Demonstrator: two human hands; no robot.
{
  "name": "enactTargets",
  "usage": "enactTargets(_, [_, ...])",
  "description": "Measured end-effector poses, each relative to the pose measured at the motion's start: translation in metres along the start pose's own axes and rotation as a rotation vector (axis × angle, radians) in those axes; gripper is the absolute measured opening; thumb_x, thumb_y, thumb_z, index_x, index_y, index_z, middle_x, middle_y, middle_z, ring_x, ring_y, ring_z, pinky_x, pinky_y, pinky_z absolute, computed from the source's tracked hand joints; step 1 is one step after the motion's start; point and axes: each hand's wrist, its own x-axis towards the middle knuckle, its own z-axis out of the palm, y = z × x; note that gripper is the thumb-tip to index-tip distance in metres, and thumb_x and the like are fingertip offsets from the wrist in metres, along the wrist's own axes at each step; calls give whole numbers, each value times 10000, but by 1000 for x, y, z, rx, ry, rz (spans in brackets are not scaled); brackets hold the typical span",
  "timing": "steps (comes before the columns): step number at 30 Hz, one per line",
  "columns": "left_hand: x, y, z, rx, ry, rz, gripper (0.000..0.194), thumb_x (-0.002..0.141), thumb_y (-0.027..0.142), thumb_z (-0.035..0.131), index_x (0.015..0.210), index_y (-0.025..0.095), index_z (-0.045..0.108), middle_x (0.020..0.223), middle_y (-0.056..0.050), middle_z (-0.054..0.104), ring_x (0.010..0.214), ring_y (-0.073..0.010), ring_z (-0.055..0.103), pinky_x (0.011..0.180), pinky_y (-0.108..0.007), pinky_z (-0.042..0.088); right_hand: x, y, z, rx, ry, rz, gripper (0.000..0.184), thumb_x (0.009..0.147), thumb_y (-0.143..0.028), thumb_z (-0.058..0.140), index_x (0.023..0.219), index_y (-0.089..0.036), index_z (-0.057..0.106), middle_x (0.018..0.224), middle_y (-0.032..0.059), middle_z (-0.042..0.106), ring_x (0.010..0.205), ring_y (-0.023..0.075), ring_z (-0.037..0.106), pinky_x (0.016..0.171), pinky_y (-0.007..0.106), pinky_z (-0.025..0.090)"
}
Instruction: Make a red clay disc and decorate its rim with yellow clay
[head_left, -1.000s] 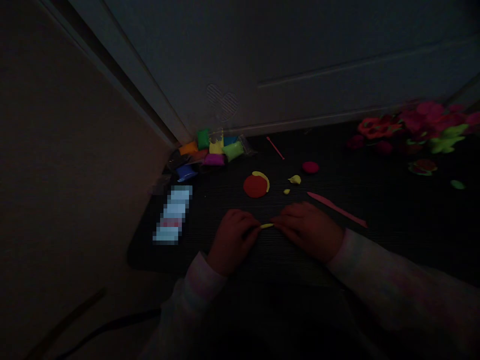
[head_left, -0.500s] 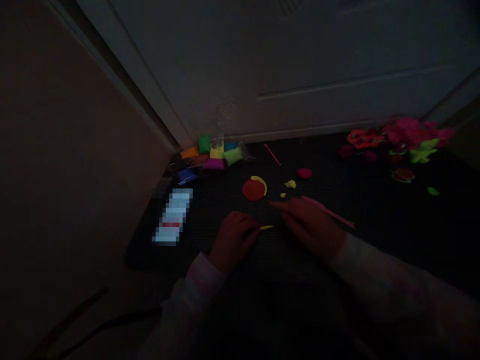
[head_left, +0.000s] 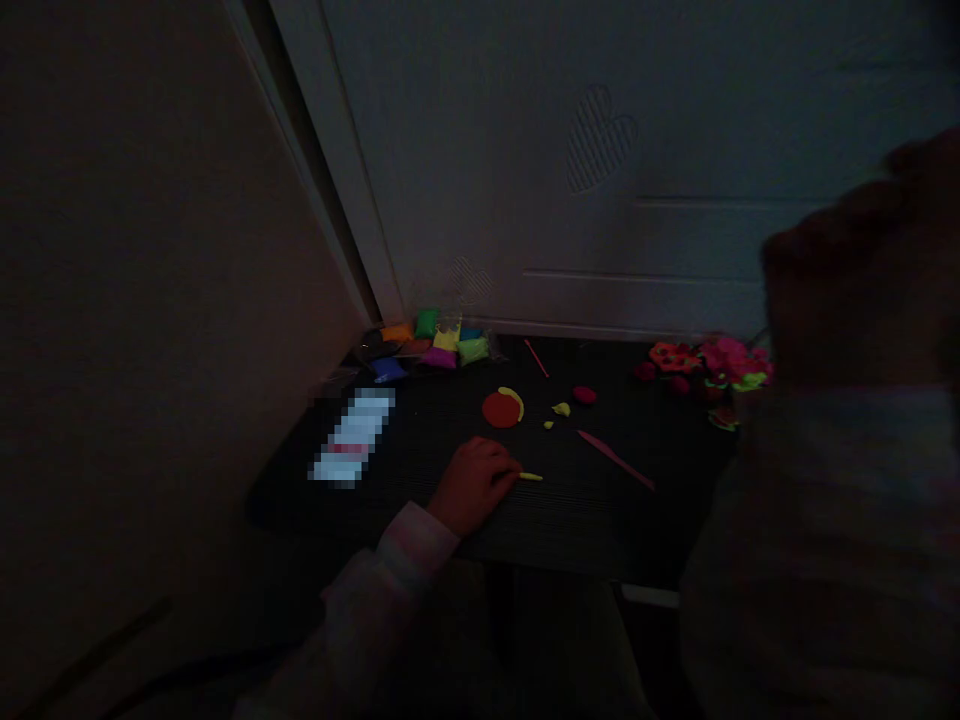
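My left hand (head_left: 472, 485) rests on the dark table, its thumb and fingers pinching one end of a thin yellow clay roll (head_left: 531, 477). Raised at the right, close to the camera, my right hand (head_left: 862, 260) has curled fingers, dim and blurred; nothing shows in them. Beyond the left hand lies a flat red clay disc (head_left: 501, 410) with a yellow clay strip (head_left: 513, 398) curved along its upper right edge. Two yellow clay bits (head_left: 562, 410) and a dark pink clay lump (head_left: 585, 396) are to its right. A pink modelling tool (head_left: 615, 460) lies nearer.
Colourful clay packets (head_left: 442, 345) are heaped at the back left against a white door (head_left: 480, 150). A lit, pixelated phone (head_left: 354, 438) lies at the left. Another thin pink tool (head_left: 536, 358) is at the back. Bright clay flowers (head_left: 720, 360) stand at right, partly behind my right arm.
My right hand has left the table and risen to the right, uncovering the pink modelling tool. The view has tilted up and turned. My left hand keeps its pinch on the yellow roll.
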Motion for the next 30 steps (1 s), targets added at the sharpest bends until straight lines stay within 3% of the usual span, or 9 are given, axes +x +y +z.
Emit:
enactTargets(1, [0, 0, 0, -17, 22, -5, 170, 747, 233, 446, 824, 201, 594, 829, -26, 575, 817, -149, 484, 729, -311, 396, -11, -13, 18, -80, 96, 54, 538, 788, -403, 108, 821, -118, 563, 793, 55, 613, 642, 115, 561, 419, 219, 274])
enactTargets(2, [0, 1, 0, -39, 53, -19, 177, 751, 225, 437, 833, 197, 591, 830, -27, 576, 820, -146, 489, 731, -305, 400, -27, -26, 37, -183, 42, 43, 430, 789, -410, 221, 768, -154, 565, 707, 67, 623, 601, 134, 552, 421, 231, 295])
enactTargets(3, [-1, 0, 0, -65, 96, -44, 182, 753, 215, 429, 840, 192, 587, 829, -28, 577, 821, -143, 495, 733, -299, 404, -46, -36, 56, -306, -103, -11, 380, 790, -405, 286, 677, -158, 553, 596, 63, 608, 513, 127, 525, 411, 234, 281])
enactTargets(4, [-1, 0, -1, -92, 150, -80, 183, 753, 205, 425, 843, 187, 583, 827, -30, 576, 819, -140, 503, 733, -293, 408, -67, -43, 74, -391, -339, -104, 350, 793, -382, 321, 641, -156, 542, 555, 55, 596, 474, 121, 509, 414, 235, 273])
enactTargets(6, [-3, -2, -3, -139, 285, -177, 178, 748, 188, 422, 837, 179, 576, 822, -29, 575, 809, -135, 517, 729, -285, 413, -106, -49, 103, -484, -685, -255, 298, 796, -338, 348, 659, -158, 541, 562, 46, 598, 488, 122, 521, 451, 235, 280])
enactTargets(8, [-5, -5, -6, -183, 421, -286, 172, 738, 179, 426, 831, 171, 571, 813, -29, 574, 786, -132, 528, 714, -279, 419, -132, -46, 123, -475, -894, -344, 271, 811, -293, 320, 746, -155, 544, 604, 46, 612, 528, 122, 541, 494, 233, 287])
enactTargets(10, [-6, -8, -9, -237, 522, -384, 171, 731, 174, 428, 828, 160, 568, 812, -30, 577, 773, -131, 534, 704, -274, 423, -146, -43, 135, -467, -983, -379, 302, 820, -298, 290, 745, -147, 541, 618, 58, 611, 555, 132, 549, 504, 239, 281])
enactTargets(18, [-8, -10, -12, -385, 670, -489, 178, 720, 184, 440, 852, 155, 556, 832, -34, 578, 767, -129, 537, 682, -262, 427, -157, -56, 139, -346, -1082, -509, 246, 807, -254, 316, 718, -168, 528, 606, 27, 595, 541, 132, 529, 520, 257, 284])
enactTargets(30, [-8, -10, -13, -434, 715, -522, 164, 716, 180, 444, 835, 169, 556, 796, -20, 577, 726, -120, 533, 655, -258, 428, -154, -52, 143, -355, -1069, -456, 241, 797, -247, 330, 717, -158, 538, 637, 42, 605, 579, 129, 540, 551, 262, 287])
